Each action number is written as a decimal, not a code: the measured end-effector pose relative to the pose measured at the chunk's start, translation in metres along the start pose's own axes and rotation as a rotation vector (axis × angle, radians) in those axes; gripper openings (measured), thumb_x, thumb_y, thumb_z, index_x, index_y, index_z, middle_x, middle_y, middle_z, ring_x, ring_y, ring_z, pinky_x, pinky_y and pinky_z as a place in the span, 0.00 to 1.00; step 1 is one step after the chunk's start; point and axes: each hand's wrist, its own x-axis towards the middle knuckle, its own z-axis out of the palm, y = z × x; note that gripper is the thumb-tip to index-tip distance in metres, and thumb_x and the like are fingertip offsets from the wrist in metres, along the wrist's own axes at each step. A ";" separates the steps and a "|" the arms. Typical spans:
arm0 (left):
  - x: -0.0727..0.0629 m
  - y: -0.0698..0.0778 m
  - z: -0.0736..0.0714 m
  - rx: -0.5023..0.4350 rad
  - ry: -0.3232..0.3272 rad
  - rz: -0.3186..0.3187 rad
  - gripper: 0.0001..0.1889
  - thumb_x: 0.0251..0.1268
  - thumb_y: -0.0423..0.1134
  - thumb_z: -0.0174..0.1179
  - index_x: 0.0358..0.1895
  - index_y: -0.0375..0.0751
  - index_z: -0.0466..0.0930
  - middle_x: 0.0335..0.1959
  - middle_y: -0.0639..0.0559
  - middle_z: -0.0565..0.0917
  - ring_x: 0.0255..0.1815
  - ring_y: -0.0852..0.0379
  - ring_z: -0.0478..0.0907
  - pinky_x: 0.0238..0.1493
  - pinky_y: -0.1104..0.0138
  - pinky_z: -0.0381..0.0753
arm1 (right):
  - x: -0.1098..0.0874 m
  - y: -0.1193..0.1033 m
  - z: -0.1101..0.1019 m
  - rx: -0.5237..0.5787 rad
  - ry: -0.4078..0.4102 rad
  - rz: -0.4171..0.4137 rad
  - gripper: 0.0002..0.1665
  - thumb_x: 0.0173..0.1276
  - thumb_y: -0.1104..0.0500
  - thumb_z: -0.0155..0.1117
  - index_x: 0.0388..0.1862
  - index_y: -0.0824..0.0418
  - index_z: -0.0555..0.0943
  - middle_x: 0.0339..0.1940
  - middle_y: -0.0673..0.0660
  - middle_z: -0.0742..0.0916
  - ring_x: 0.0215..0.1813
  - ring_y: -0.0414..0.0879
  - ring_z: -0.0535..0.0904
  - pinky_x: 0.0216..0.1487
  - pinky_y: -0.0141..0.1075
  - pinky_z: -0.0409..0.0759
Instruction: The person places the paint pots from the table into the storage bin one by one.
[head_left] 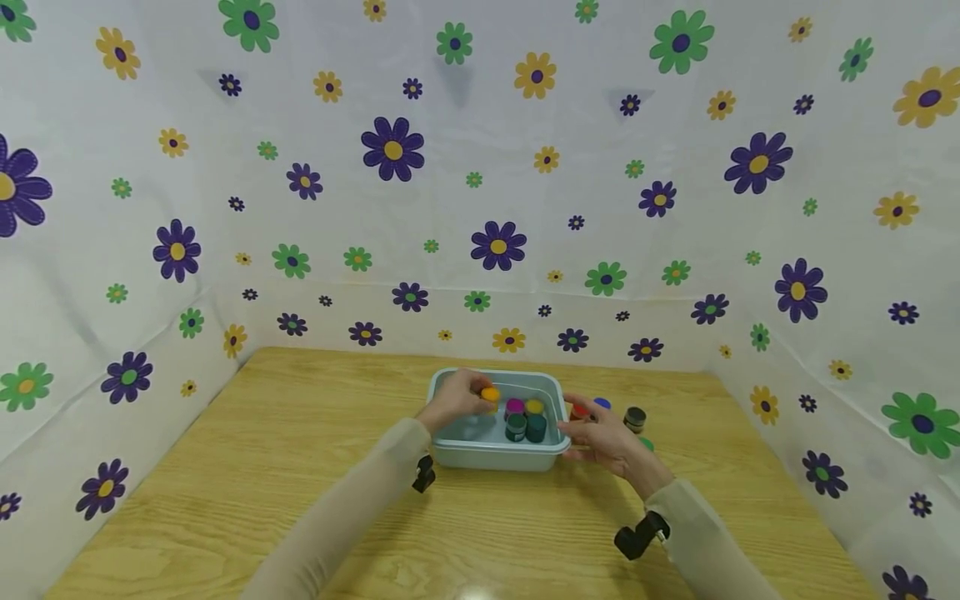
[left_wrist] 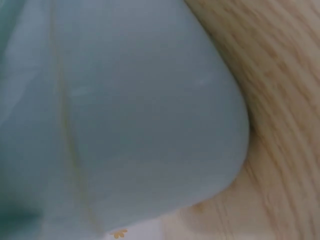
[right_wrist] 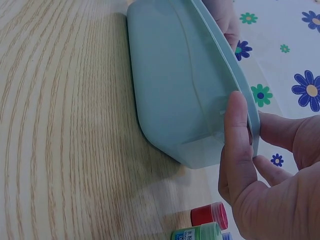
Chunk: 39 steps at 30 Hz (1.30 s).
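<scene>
A pale blue-green plastic tub (head_left: 487, 459) stands on the wooden table. Over its left part, my left hand (head_left: 462, 395) pinches a small paint jar with an orange lid (head_left: 491, 394). Inside the tub sit several more jars, among them one with a magenta lid (head_left: 514, 406), one with a yellow lid (head_left: 535, 407) and a dark teal one (head_left: 536, 428). At the right end, my right hand (head_left: 606, 435) grips the tub's rim, thumb on one side and fingers on the other in the right wrist view. Only the tub's outer wall (left_wrist: 160, 110) and table show in the left wrist view.
Right of the tub, partly behind my right hand, stand a red jar (right_wrist: 207, 214), a green jar (right_wrist: 200, 232), a blue-lidded jar (head_left: 602, 403) and a black-lidded jar (head_left: 635, 417). A flowered cloth (head_left: 480, 200) surrounds the table (head_left: 300, 467) at the back and sides.
</scene>
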 end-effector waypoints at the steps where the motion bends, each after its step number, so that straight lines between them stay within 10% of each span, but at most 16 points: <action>1: -0.001 0.000 0.000 0.004 -0.010 -0.001 0.15 0.57 0.30 0.67 0.49 0.33 0.82 0.43 0.42 0.85 0.36 0.55 0.80 0.38 0.67 0.85 | 0.000 0.000 0.000 -0.001 -0.002 0.002 0.40 0.71 0.63 0.62 0.78 0.52 0.57 0.64 0.65 0.67 0.44 0.48 0.80 0.40 0.36 0.87; 16: 0.006 -0.001 0.003 -0.116 -0.041 -0.091 0.17 0.53 0.25 0.68 0.49 0.29 0.82 0.44 0.39 0.84 0.34 0.55 0.82 0.39 0.64 0.88 | -0.001 -0.003 0.000 0.000 -0.003 0.004 0.41 0.70 0.63 0.62 0.77 0.52 0.58 0.69 0.65 0.63 0.44 0.49 0.79 0.38 0.36 0.87; 39: 0.006 0.001 0.010 -0.010 -0.042 -0.153 0.19 0.52 0.27 0.69 0.50 0.32 0.82 0.50 0.41 0.84 0.45 0.51 0.78 0.51 0.60 0.83 | -0.002 -0.003 0.001 -0.005 -0.001 0.005 0.41 0.70 0.63 0.62 0.78 0.52 0.57 0.66 0.65 0.65 0.42 0.47 0.80 0.36 0.35 0.87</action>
